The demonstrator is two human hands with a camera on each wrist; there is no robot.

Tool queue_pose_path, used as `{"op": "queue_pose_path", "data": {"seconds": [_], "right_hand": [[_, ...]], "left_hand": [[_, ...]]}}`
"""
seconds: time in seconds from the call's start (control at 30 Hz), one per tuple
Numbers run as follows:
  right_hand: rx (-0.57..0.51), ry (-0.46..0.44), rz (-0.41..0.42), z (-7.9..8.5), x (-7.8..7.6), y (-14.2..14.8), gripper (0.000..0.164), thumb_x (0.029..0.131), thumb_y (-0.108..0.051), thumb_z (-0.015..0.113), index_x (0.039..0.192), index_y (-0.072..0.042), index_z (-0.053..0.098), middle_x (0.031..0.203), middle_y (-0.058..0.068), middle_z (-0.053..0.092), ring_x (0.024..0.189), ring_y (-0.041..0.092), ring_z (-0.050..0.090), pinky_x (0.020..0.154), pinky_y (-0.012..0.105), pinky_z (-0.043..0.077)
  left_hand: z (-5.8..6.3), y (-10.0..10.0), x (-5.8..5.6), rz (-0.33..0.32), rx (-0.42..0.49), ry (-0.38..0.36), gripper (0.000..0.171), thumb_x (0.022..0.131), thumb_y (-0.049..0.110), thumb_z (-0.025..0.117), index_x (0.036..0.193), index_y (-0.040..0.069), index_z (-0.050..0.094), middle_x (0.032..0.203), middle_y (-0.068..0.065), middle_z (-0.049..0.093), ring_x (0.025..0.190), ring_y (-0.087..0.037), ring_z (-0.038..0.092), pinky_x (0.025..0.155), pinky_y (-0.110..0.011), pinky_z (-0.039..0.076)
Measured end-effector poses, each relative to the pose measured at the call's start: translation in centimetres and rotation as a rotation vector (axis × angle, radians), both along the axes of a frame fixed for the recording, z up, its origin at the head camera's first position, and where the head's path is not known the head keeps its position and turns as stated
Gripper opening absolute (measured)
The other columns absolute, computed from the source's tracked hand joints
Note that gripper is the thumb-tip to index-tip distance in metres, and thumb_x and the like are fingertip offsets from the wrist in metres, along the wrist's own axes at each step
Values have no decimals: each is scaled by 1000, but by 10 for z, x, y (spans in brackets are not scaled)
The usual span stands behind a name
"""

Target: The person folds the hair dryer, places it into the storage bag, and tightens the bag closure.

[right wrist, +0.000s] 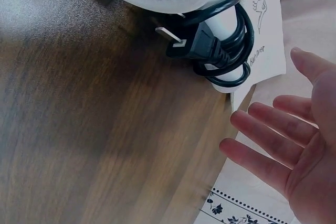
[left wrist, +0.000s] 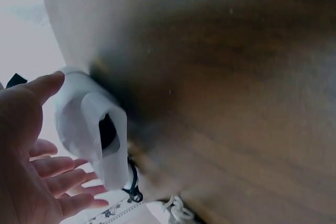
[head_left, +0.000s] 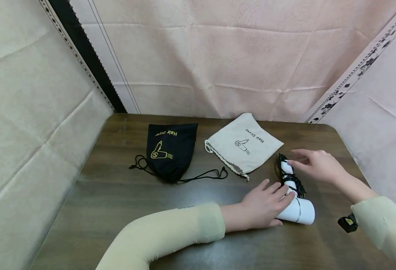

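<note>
A white hair dryer (head_left: 299, 210) lies on the right part of the table, its handle pointing toward the back. Black cord (right wrist: 247, 35) is wound around the handle, and the two-prong plug (right wrist: 191, 43) sticks out beside it. My left hand (head_left: 260, 206) is spread loosely over the nozzle end, covering part of it in the head view; the left wrist view shows its fingers extended alongside the nozzle (left wrist: 113, 163). Beside the handle's far end is my right hand (head_left: 319, 165), its fingers loosely extended and nothing in its palm in the right wrist view.
A black drawstring pouch (head_left: 171, 153) printed with a dryer picture lies at the back left of the wooden table (head_left: 117, 210). Next to it is a white drawstring pouch (head_left: 245, 144), close to the dryer's handle. Pale cloth (head_left: 218, 56) hangs behind and along both sides.
</note>
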State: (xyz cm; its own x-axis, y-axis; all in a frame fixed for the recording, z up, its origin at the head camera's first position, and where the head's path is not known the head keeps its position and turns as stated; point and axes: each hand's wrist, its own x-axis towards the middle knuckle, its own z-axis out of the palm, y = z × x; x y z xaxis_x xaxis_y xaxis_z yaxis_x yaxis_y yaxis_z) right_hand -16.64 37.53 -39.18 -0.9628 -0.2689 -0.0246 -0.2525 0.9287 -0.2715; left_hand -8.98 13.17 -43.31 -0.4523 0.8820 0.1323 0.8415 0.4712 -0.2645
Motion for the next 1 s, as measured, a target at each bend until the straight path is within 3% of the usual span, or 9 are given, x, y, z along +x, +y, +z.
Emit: {"op": "queue_pose_path", "data": {"seconds": [0.2,0.33,0.47,0.6,0.7,0.87,1.0], "right_hand": [[-21,7,15,-4,1,1,57,93,-51,56,130,-8,58,111,14,70,93,31,70,79,55,51],[-29,-1,20,-7,0,0,58,93,-52,56,130,-8,59,111,13,70,94,31,69,80,55,51],[-24,-9,18,-8,-1,-2,59,93,-54,55,130,-8,59,111,13,70,95,32,69,80,55,51],[-15,-17,17,-7,-1,-4,59,92,-54,55,131,-9,59,111,13,70,96,32,69,81,55,50],[-14,-27,18,-7,-1,-5,60,92,-54,55,131,-9,59,112,13,70,96,32,69,80,55,50],[-18,-22,21,-8,-2,-4,60,93,-54,54,131,-8,58,112,13,70,96,32,69,81,55,50],[-32,5,24,-8,-2,-3,56,93,-52,55,129,-9,60,110,12,71,94,31,69,80,54,51]], "left_hand": [[-7,5,6,-28,-1,91,88,81,72,55,149,20,33,144,0,43,129,-17,45,105,-38,38],[-15,6,7,-45,74,154,73,84,59,58,143,18,42,137,-1,51,119,-17,53,99,-36,43],[-23,6,6,-68,175,237,44,96,34,44,136,17,50,128,-1,58,109,-16,59,91,-32,48],[-25,5,4,-91,209,298,41,101,18,29,133,16,54,123,-1,61,103,-15,61,87,-29,49],[-26,3,3,-110,202,306,42,100,16,26,132,15,54,121,-2,61,102,-16,61,88,-29,49],[-26,-7,-2,-188,147,280,41,98,18,33,136,13,49,123,-1,58,104,-16,59,93,-30,46],[-24,-20,-7,-254,87,209,43,99,21,37,142,13,42,132,0,53,116,-15,54,101,-31,42]]}}
